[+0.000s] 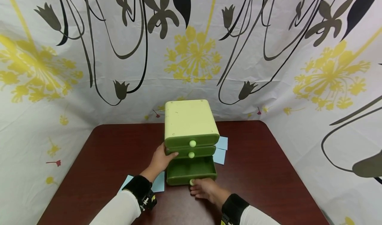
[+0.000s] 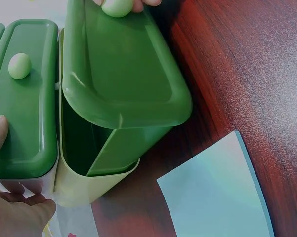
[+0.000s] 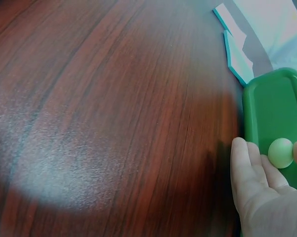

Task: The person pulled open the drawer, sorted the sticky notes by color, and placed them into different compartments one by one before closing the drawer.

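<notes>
A small cabinet [image 1: 189,119] with a pale yellow-green body and green drawers stands on the table. Its bottom drawer [image 1: 177,180] is pulled out, and the part that shows inside is bare. My left hand [image 1: 159,159] holds the cabinet's left side, its thumb against the front of the middle drawer [image 2: 32,103]. At the bottom drawer's front, my right hand [image 1: 209,189] pinches the round pale knob [image 3: 280,153] between thumb and fingers. The top drawer [image 1: 179,141] is closed; the middle one looks closed too.
Light blue paper pads lie on the dark red-brown table [image 1: 262,172]: one pad [image 1: 159,182] by the left wrist, others [image 1: 220,156] right of the cabinet. A flower-patterned white cloth [image 1: 250,69] hangs behind the table and along its sides.
</notes>
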A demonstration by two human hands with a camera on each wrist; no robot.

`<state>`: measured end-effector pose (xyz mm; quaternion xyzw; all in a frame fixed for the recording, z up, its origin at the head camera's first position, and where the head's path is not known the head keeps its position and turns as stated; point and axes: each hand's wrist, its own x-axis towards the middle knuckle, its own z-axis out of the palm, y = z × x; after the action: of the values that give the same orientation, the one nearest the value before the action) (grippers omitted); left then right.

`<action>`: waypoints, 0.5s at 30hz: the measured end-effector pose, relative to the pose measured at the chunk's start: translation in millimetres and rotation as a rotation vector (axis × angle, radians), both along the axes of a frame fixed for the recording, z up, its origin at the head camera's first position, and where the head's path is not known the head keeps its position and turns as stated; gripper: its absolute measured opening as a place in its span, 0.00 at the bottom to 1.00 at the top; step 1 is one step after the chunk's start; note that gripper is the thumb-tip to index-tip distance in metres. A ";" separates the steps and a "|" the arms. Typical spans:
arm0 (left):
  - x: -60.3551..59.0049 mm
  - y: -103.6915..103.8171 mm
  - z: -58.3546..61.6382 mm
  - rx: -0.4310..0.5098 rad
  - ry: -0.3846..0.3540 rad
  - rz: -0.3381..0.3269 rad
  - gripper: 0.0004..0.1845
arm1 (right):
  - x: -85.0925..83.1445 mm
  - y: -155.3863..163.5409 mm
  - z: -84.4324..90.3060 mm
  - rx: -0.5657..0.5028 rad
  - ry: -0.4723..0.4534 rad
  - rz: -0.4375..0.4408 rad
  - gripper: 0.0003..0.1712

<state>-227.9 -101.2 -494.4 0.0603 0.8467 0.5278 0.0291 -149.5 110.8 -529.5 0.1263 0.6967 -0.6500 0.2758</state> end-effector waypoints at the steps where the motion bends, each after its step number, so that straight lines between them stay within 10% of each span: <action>1: 0.0 0.0 0.2 -0.001 -0.004 0.000 0.38 | 0.7 0.2 -0.2 -0.002 -0.003 0.005 0.23; 15: 1.8 0.6 1.5 -0.003 0.001 0.008 0.38 | 13.8 4.1 -4.3 -0.041 -0.006 0.037 0.20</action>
<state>-226.2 -100.6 -492.9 0.0572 0.8478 0.5266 0.0268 -135.7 114.9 -533.8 0.1097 0.6847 -0.6586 0.2924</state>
